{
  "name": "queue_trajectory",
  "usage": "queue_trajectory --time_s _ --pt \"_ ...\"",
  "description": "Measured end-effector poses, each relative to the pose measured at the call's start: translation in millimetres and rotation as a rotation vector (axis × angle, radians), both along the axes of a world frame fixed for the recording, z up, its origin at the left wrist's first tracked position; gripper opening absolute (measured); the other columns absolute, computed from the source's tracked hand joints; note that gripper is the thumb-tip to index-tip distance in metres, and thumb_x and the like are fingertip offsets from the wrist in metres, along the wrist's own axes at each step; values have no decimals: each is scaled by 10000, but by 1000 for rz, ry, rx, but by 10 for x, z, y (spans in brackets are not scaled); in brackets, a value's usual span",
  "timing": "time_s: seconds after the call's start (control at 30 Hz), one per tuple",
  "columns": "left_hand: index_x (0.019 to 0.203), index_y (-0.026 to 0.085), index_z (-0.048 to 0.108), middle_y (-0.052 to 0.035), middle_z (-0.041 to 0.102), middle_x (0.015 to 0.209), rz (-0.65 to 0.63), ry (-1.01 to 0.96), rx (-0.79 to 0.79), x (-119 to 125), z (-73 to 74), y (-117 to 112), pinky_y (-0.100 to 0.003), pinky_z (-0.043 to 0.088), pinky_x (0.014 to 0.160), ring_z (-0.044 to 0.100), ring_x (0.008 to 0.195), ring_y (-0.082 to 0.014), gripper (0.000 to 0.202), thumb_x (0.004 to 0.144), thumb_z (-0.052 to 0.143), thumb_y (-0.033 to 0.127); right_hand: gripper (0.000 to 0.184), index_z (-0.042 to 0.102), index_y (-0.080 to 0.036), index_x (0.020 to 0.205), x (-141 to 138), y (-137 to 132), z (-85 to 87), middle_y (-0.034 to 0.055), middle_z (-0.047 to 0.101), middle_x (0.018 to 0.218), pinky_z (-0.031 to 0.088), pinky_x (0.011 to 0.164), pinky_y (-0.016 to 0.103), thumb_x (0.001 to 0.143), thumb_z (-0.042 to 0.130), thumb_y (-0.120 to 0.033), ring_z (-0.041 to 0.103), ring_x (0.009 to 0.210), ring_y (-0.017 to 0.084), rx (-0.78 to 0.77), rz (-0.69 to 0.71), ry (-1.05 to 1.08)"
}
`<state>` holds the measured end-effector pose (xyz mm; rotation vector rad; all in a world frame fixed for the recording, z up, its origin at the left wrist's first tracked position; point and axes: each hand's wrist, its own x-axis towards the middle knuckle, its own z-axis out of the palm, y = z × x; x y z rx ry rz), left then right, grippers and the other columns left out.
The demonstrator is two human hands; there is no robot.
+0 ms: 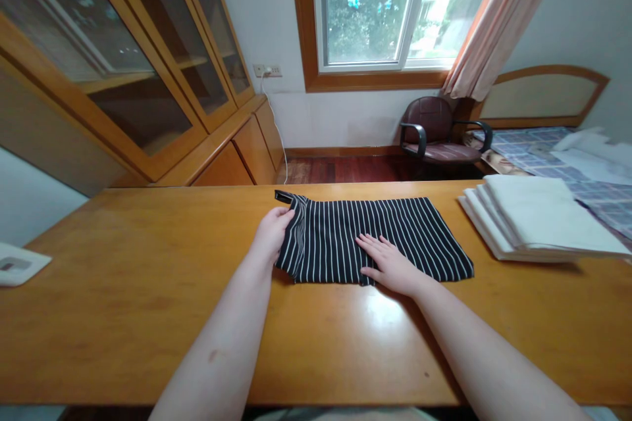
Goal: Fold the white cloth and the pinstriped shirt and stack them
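A black cloth with thin white stripes lies folded flat in the middle of a wooden table. My left hand is closed on the cloth's left edge, where the fabric bunches up. My right hand lies flat on the cloth near its front edge, fingers stretched out and pointing left.
A stack of folded white cloths sits on the table at the right. A white object rests at the table's left edge. Behind stand a wooden glass-door cabinet, a dark armchair, a bed and a window.
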<state>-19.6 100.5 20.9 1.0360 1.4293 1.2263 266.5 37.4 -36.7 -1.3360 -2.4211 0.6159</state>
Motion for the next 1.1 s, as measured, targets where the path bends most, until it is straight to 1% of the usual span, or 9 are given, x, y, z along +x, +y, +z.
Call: queue_trajectory --time_s 0.1,0.2,0.33,0.47,0.6,0.73,0.9,1.0,1.1 --pt "812 158 575 16 598 639 -119 -40 -36 367 131 -7 -248 479 598 585 586 -125 238 682 647 344 575 338 -263 1425 33 4 2 75 371 1453 166 1123 520 897 430 -471 291 1358 236 -89 -89 161" --pt "826 175 534 76 463 518 -243 -5 -170 794 110 -11 -208 448 511 472 429 -64 99 753 579 225 501 374 -263 1401 87 32 -56 71 457 1399 246 1107 488 940 318 -453 382 1311 210 -195 -183 443" --pt "837 163 514 71 463 509 -361 73 -284 1281 -128 -50 -222 476 531 488 418 -65 73 775 551 155 489 434 -228 1345 134 97 -166 88 563 1293 330 1072 437 950 270 -464 498 1215 184 -242 -254 684" --pt "854 159 539 33 537 553 -381 164 -277 1498 -401 -105 -242 467 529 541 454 -100 109 757 586 169 463 434 -231 1327 118 135 -191 87 625 1197 388 1025 432 916 400 -440 565 1129 193 -246 -349 749" --pt "899 178 567 -17 621 680 -462 245 -185 1466 -486 -162 -256 479 601 599 586 -129 120 785 563 215 510 418 -213 1323 76 130 -166 91 646 1117 463 937 397 852 528 -377 607 1046 198 -212 -408 738" --pt "1031 185 564 -74 653 938 -525 375 34 1231 -316 -323 -281 492 733 628 804 -157 225 825 517 260 537 451 -212 1289 48 96 -102 62 650 1028 479 890 374 789 613 -323 623 946 180 -176 -401 574" --pt "1092 218 590 -91 621 1123 -598 863 395 892 -133 -673 -403 419 934 560 1052 -242 311 801 580 325 476 509 -254 1254 40 65 -32 21 648 933 509 771 345 791 602 -316 622 785 157 -152 -396 431" --pt "1171 229 571 -102 565 1267 -710 989 487 847 -246 -807 -470 351 1018 491 1183 -281 454 749 652 378 367 590 -280 1181 38 75 -27 21 666 984 498 822 360 815 566 -301 627 866 172 -129 -355 407" --pt "1221 226 550 -98 552 1302 -696 1038 538 897 -408 -837 -498 304 1060 470 1227 -270 452 782 624 303 251 681 -275 1031 38 87 -14 22 685 1028 464 909 389 831 530 -272 619 971 193 -119 -314 403"
